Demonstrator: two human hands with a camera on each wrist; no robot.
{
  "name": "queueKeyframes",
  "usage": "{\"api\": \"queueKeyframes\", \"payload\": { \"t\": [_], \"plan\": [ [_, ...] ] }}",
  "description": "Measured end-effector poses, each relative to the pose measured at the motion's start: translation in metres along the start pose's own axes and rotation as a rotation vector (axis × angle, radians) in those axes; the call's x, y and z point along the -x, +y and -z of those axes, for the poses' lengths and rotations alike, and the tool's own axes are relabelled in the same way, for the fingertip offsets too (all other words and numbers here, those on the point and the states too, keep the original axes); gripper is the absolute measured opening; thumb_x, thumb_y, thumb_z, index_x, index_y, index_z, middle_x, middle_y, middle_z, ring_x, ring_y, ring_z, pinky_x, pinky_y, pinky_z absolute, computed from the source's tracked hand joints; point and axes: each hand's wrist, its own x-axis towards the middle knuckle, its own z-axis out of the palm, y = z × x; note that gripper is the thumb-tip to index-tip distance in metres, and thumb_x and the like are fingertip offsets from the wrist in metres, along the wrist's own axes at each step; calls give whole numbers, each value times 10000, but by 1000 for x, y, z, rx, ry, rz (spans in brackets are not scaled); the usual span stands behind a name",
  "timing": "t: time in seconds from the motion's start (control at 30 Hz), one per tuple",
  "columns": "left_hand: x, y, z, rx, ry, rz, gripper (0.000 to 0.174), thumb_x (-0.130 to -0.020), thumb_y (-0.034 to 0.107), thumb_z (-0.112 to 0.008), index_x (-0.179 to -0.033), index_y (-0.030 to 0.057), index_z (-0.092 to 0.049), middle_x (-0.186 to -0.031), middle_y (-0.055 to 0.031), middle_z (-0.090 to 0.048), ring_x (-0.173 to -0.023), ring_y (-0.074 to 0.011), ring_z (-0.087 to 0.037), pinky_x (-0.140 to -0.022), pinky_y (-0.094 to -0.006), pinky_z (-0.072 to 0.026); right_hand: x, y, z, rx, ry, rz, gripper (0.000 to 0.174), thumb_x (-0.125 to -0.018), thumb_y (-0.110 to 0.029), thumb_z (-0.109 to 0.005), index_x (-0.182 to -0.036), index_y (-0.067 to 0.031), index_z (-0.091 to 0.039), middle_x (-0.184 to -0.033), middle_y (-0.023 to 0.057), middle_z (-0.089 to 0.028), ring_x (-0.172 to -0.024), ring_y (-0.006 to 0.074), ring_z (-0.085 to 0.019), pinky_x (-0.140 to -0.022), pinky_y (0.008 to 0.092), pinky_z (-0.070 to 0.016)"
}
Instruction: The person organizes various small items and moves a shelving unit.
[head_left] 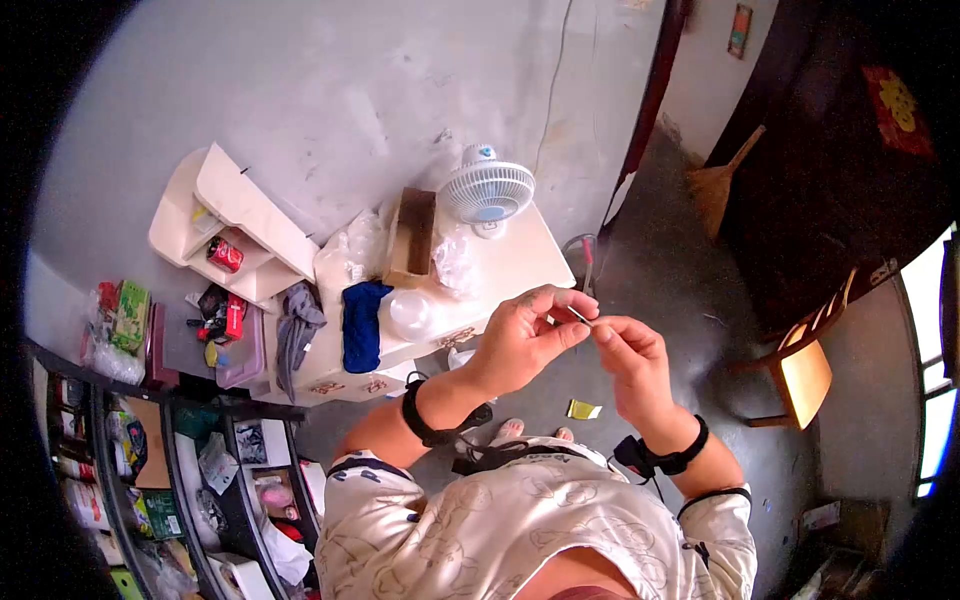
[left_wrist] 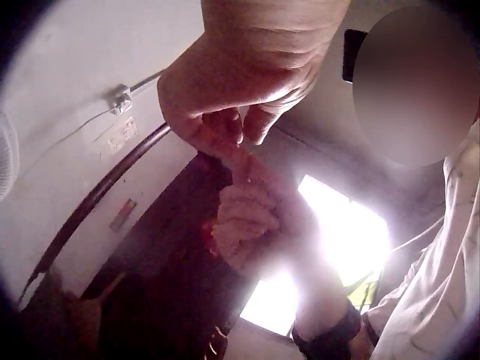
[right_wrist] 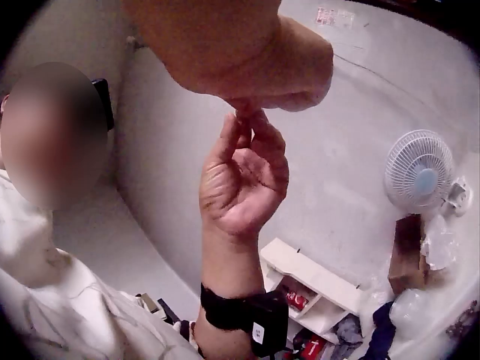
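In the head view, my left hand (head_left: pixel 522 338) and right hand (head_left: pixel 634 368) meet at the fingertips in front of the body. A small, thin, pale object (head_left: pixel 578 315) is pinched between the left thumb and fingers, and its lower end meets the right thumb and forefinger, which pinch it. What it is, I cannot tell. The left wrist view has the left hand (left_wrist: pixel 236 79) above and the right hand (left_wrist: pixel 251 217) below, tips together. In the right wrist view the right hand (right_wrist: pixel 262 64) covers the object, with the left hand (right_wrist: pixel 246 184) beneath.
A white table (head_left: pixel 530 255) by the wall bears a fan (head_left: pixel 488 192), a cardboard box (head_left: pixel 410 238), plastic bags and dark blue cloth (head_left: pixel 364 325). Black-edged shelves (head_left: pixel 185 470) stand at lower left, a wooden chair (head_left: pixel 805 370) at right. A yellow packet (head_left: pixel 584 409) lies on the floor.
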Motion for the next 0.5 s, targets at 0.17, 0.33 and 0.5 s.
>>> {"api": "queueKeyframes", "payload": {
  "t": [0.17, 0.33, 0.5],
  "plan": [
    [-2, 5, 0, -38, 76, 4, 113, -866, 108, -546, -927, 28, -599, -881, -4, -604, -779, -50, -537, -677, -200, -446, -4, 1, -6, -44, -51, 10, 153, -850, -130, -584, -928, -5, -627, -844, -10, -609, -749, 37, -492, -652, 175, -382],
    [-4, 13, 7, 121, 411, -18, 270, -909, 238, -481, -808, 30, -620, -758, -18, -611, -633, -57, -514, -573, -192, -416, -5, 2, -12, -5, -12, 54, 147, -835, -155, -601, -893, -24, -637, -626, -82, -479, -524, 14, -296, -461, 189, -208],
    [-2, 1, 9, 33, 233, -53, 320, -919, 259, -443, -823, 3, -609, -888, -80, -598, -778, -132, -537, -728, -241, -427, -6, 6, -6, -85, -61, -49, 156, -843, -167, -591, -913, -34, -632, -649, -50, -522, -523, 29, -363, -461, 190, -273]
  ]
}}
